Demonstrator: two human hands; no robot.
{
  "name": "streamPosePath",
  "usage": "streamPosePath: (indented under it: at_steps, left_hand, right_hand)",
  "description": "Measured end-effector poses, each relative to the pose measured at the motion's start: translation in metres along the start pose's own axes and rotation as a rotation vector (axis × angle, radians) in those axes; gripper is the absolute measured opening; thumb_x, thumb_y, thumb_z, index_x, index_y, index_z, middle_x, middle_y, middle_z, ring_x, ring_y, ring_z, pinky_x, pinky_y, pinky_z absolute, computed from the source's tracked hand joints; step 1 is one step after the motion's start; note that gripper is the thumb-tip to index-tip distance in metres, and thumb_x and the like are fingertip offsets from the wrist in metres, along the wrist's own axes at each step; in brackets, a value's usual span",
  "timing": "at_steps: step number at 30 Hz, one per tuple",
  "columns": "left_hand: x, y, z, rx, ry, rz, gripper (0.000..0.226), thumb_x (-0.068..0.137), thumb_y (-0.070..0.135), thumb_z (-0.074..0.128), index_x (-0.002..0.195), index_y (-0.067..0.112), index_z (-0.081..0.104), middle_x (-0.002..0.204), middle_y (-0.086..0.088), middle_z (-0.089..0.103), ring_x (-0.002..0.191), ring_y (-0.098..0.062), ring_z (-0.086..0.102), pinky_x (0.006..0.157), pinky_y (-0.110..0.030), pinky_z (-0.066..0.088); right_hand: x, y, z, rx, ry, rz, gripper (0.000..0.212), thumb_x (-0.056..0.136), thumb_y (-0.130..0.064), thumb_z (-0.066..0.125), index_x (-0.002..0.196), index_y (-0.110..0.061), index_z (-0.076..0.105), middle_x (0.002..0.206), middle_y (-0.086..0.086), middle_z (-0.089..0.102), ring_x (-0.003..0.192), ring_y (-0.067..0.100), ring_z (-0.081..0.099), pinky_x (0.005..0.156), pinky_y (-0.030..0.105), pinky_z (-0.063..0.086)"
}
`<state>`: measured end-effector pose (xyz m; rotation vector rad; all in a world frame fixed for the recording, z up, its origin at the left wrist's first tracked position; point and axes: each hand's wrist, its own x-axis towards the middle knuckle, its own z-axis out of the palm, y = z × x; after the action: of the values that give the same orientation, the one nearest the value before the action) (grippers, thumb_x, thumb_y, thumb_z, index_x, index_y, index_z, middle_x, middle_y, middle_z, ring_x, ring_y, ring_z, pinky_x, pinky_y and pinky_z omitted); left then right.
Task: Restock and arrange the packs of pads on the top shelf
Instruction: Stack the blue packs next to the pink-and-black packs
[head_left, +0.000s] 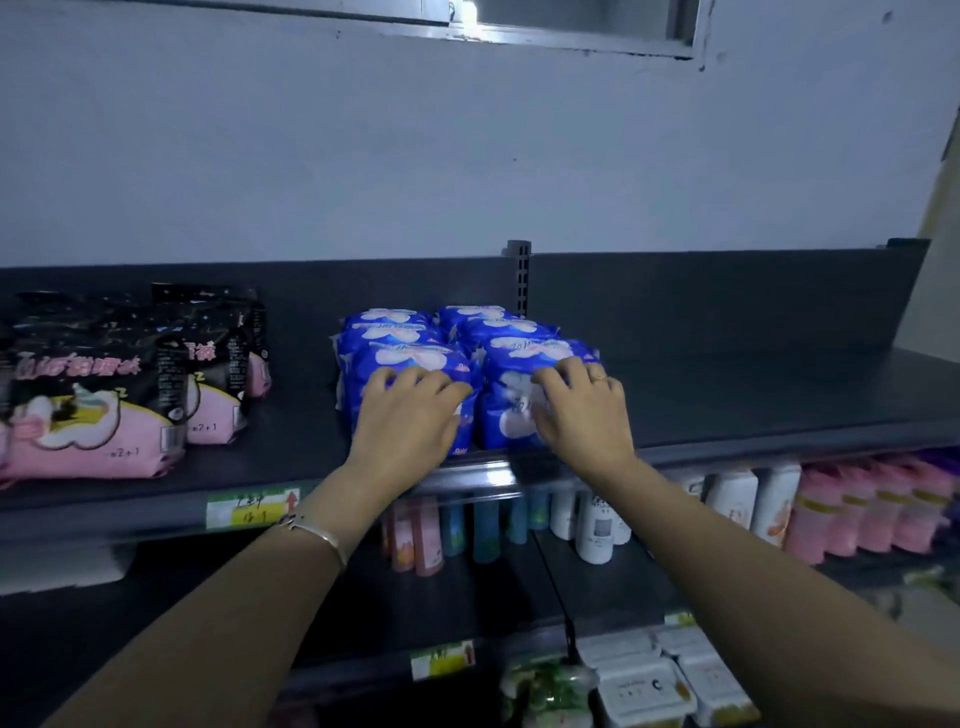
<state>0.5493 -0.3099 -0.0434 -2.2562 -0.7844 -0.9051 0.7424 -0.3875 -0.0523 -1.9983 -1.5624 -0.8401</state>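
Note:
Several blue packs of pads (395, 332) stand in two rows in the middle of the dark top shelf (753, 395). My left hand (410, 415) lies over the front pack of the left row (415, 358), fingers curled on its top edge. My right hand (582, 410) lies on the front pack of the right row (509, 374) the same way, with a ring on one finger. A bracelet sits on my left wrist. Black-and-pink packs of pads (93, 395) stand at the shelf's left end.
A dark back panel with a slotted upright post (521, 275) rises behind the blue packs. The right part of the top shelf is bare. Below hang price tags (252, 506), then a lower shelf of bottles (597, 519) and pink packs (872, 509). White boxes (649, 680) lie lower still.

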Motion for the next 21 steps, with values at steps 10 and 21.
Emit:
streamPosePath:
  at_steps: [10, 21]
  left_hand:
    - [-0.049, 0.110, -0.029, 0.016, -0.152, 0.022, 0.020, 0.071, 0.027, 0.055, 0.083, 0.020, 0.069, 0.069, 0.001, 0.064, 0.065, -0.025, 0.062, 0.063, -0.033, 0.047]
    - [-0.150, 0.201, 0.000, -0.076, -0.318, -0.122, 0.036, 0.071, 0.011, 0.072, 0.106, 0.016, 0.066, 0.095, -0.006, 0.066, 0.082, -0.032, 0.062, 0.068, -0.039, 0.047]
  right_hand:
    - [-0.097, 0.065, -0.030, 0.099, -0.138, -0.104, 0.025, 0.080, -0.024, 0.069, 0.102, -0.014, 0.065, 0.096, 0.012, 0.062, 0.089, 0.039, 0.058, 0.067, 0.041, 0.045]
    - [-0.215, 0.110, 0.012, 0.165, -0.422, -0.178, 0.034, 0.096, -0.029, 0.049, 0.127, -0.014, 0.052, 0.122, 0.010, 0.052, 0.115, 0.035, 0.044, 0.088, 0.046, 0.041]
